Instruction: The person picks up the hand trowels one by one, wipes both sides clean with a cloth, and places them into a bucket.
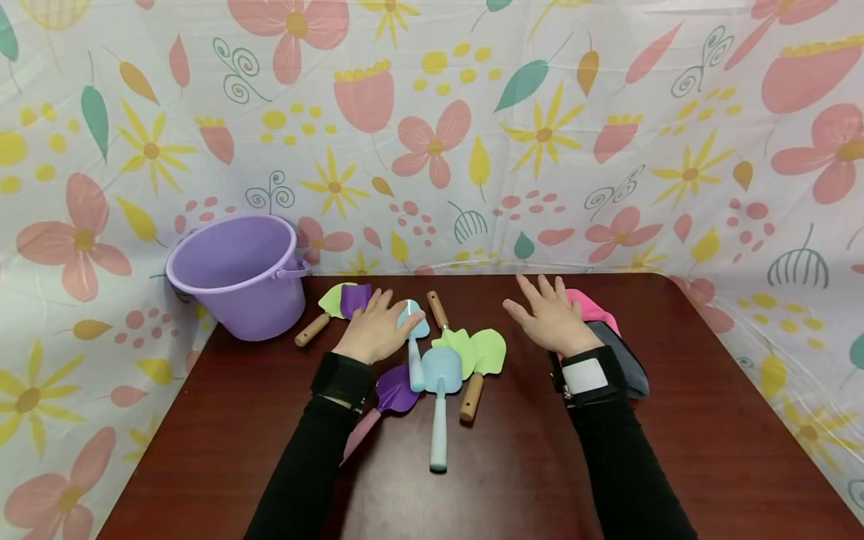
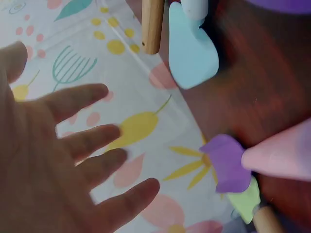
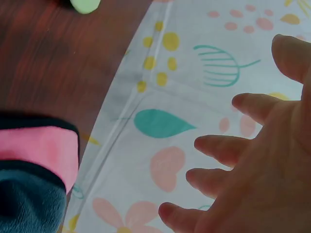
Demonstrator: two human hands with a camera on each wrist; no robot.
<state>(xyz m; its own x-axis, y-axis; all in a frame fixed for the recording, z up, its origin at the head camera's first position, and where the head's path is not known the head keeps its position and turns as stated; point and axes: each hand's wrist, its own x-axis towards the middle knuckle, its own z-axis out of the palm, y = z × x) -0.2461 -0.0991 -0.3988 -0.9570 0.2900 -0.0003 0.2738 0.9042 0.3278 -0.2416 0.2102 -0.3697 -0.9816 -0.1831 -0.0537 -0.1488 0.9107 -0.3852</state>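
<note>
My left hand (image 1: 373,330) is spread open above the left part of a group of toy garden shovels, holding nothing. It partly covers a purple shovel (image 1: 355,298) that overlaps a green shovel (image 1: 313,330) with a wooden handle. By its thumb lies a light-blue shovel (image 1: 415,364), and below it a purple shovel (image 1: 397,390) with a pink handle. Another light-blue shovel (image 1: 439,427) and two green shovels (image 1: 490,351) lie between the hands. My right hand (image 1: 550,322), fingers spread and holding nothing, is over the left side of a pink and dark grey cloth item (image 1: 617,349).
A lilac bucket (image 1: 270,304) with a side handle stands at the table's back left. Behind the brown table (image 1: 526,480) hangs a flower-patterned cloth (image 1: 432,217), which also runs down both sides.
</note>
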